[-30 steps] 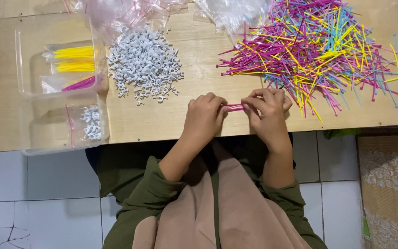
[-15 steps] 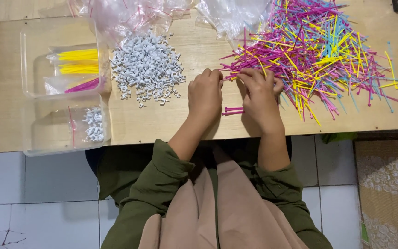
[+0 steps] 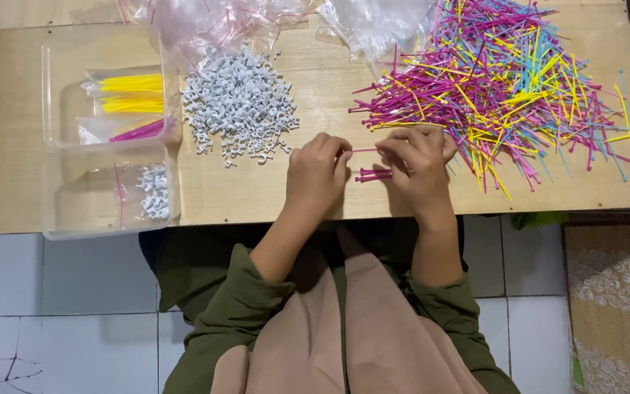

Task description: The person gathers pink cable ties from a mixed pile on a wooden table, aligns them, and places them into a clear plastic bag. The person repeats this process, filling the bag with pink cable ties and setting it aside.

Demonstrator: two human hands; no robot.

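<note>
**Two hands pinching one pink stick over a wooden board**

One wooden board (image 3: 315, 197) laid across the lap, over a white tile floor. Largest item on it: one loose heap of thin plastic sticks (image 3: 504, 87), pink, yellow, blue, too many to count, upper right. Next: one pile of small grey clips (image 3: 238, 106), also uncountable, centre left. Two crumpled clear plastic bags (image 3: 373, 25) at the far edge.

Two clear plastic trays at left. Far tray (image 3: 56, 102): two bagged bundles of yellow sticks, one bagged pink bundle. Near tray (image 3: 67, 208): a small cluster of grey clips plus one or two pink sticks.

Hands: left hand (image 3: 319, 171) and right hand (image 3: 421, 164) both curled, fingertips closed on opposite ends of a single pink stick (image 3: 364, 150) spanning the gap between them. Just below that gap, a small bundle of pink sticks (image 3: 373, 175) lies on the board, touching or just beside the right hand; exact count unclear.
</note>
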